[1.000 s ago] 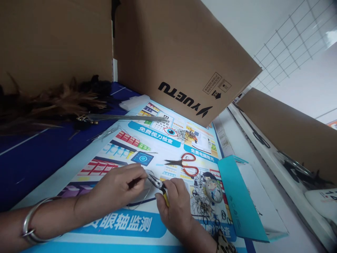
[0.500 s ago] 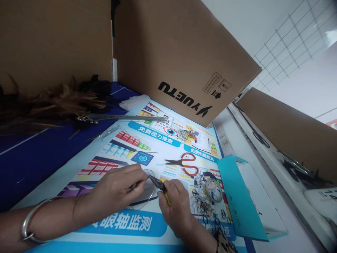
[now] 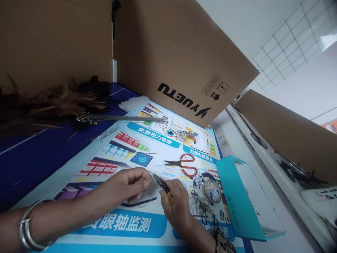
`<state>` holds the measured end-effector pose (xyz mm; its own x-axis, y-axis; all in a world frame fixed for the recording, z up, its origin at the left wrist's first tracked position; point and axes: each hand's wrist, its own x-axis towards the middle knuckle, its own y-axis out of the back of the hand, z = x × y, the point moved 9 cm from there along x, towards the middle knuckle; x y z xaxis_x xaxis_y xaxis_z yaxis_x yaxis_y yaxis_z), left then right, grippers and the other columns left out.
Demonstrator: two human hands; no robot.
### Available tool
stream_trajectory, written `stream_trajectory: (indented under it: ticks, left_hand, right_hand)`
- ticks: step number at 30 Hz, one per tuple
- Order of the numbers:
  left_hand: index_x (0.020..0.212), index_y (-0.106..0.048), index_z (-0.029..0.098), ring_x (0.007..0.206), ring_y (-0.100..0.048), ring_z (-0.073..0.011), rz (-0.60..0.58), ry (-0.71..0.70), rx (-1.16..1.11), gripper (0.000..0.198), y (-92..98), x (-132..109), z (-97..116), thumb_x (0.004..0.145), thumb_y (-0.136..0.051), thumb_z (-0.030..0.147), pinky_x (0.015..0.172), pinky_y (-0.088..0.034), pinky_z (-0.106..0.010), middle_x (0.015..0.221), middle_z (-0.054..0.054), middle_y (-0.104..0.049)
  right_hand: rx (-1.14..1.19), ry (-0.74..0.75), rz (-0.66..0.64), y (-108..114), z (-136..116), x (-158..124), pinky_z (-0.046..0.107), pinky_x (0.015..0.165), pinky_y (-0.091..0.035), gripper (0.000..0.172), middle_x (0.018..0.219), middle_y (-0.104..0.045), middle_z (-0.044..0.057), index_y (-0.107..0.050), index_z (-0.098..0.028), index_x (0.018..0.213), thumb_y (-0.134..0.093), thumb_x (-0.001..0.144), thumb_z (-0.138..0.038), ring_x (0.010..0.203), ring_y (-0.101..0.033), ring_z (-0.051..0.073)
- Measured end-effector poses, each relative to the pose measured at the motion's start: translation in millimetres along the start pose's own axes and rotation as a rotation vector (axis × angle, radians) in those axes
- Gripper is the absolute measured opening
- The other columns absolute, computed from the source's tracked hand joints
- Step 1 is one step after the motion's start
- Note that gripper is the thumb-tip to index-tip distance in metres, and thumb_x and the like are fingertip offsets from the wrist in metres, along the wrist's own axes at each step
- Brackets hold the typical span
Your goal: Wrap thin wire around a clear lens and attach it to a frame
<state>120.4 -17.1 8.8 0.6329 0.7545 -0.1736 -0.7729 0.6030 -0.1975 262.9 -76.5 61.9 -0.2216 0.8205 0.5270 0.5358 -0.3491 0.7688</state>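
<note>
Pinched between the thumb and fingers of my left hand (image 3: 134, 181) is a thin looped wire (image 3: 151, 176), its lower part curving down over the printed sheet. Something small and pink shows below those fingers; I cannot make out what it is. My right hand (image 3: 177, 198) is closed around pliers (image 3: 162, 183) with dark jaws and yellow handles. The jaw tips point up and left, close beside the wire; whether they touch it I cannot tell. Red-handled scissors (image 3: 181, 164) lie just beyond both hands, blades toward the left.
Right of my right hand lie a heap of small dark and silver rings (image 3: 201, 202) and a wire coil (image 3: 212, 191). A teal box (image 3: 240, 200) stands beyond them. Long straight wires (image 3: 126, 118) and brown feathers (image 3: 52, 102) lie at left. A large cardboard box (image 3: 181, 59) stands behind.
My left hand has turned and shifted slightly, so the wire loop and a pink bit now show at its fingers. The pliers have moved a little to the right, away from the left fingertips.
</note>
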Motion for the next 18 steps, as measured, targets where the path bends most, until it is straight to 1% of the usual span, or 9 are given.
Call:
stream_trajectory:
  ticks: [2,6,9,11,15,18]
  left_hand:
    - [0.08,-0.061,0.021,0.056,-0.042,-0.0112,-0.016,0.036,-0.095,0.034,-1.2,-1.9,-4.7,0.091,-0.066,0.053,0.053,-0.034,-0.023,0.062,0.004,-0.053]
    - [0.077,-0.066,0.02,0.059,-0.047,-0.0124,-0.028,0.048,-0.191,0.037,-2.8,-5.1,-2.6,0.095,-0.065,0.052,0.056,-0.041,-0.025,0.067,0.001,-0.057]
    - [0.072,-0.064,0.02,0.058,-0.047,-0.0125,-0.032,0.067,-0.217,0.04,-4.4,-5.5,-0.9,0.092,-0.068,0.055,0.055,-0.042,-0.025,0.064,0.001,-0.056]
    - [0.072,-0.065,0.021,0.057,-0.047,-0.0122,-0.017,0.081,-0.233,0.039,-3.3,-5.2,-2.5,0.089,-0.071,0.055,0.054,-0.042,-0.024,0.063,0.001,-0.056]
    - [0.074,-0.065,0.021,0.055,-0.046,-0.0116,0.011,0.084,-0.212,0.036,0.0,-4.5,-7.1,0.088,-0.071,0.053,0.051,-0.039,-0.023,0.061,0.002,-0.057]
    - [0.075,-0.062,0.021,0.054,-0.048,-0.0121,0.039,0.054,-0.118,0.036,2.8,-4.1,-5.7,0.089,-0.067,0.054,0.051,-0.04,-0.023,0.06,0.002,-0.058]
  right_hand:
    - [-0.003,-0.003,-0.001,0.1,1.3,-0.7,0.029,0.064,-0.051,0.015,0.084,-0.066,0.006,-0.064,-0.02,0.105,-0.051,0.099,-0.021,0.075,-0.063,0.021]
    - [-0.021,-0.016,-0.003,0.0,3.6,-1.0,0.028,0.063,-0.051,0.013,0.084,-0.065,0.005,-0.063,-0.021,0.104,-0.052,0.098,-0.02,0.074,-0.062,0.02]
    - [-0.011,0.014,0.01,0.9,1.5,-0.7,0.029,0.065,-0.052,0.013,0.085,-0.065,0.006,-0.063,-0.02,0.106,-0.053,0.098,-0.02,0.075,-0.062,0.021]
    - [-0.004,0.028,0.012,1.1,0.4,-0.5,0.03,0.066,-0.052,0.013,0.085,-0.065,0.006,-0.063,-0.02,0.106,-0.053,0.098,-0.02,0.076,-0.062,0.021]
    - [0.016,0.017,-0.026,-0.7,0.1,-0.5,0.031,0.066,-0.052,0.014,0.088,-0.065,0.007,-0.063,-0.02,0.106,-0.051,0.099,-0.021,0.078,-0.061,0.021]
    - [0.051,0.001,-0.068,-2.4,-0.9,-1.2,0.033,0.07,-0.054,0.015,0.094,-0.065,0.009,-0.062,-0.019,0.108,-0.05,0.101,-0.025,0.084,-0.061,0.023]
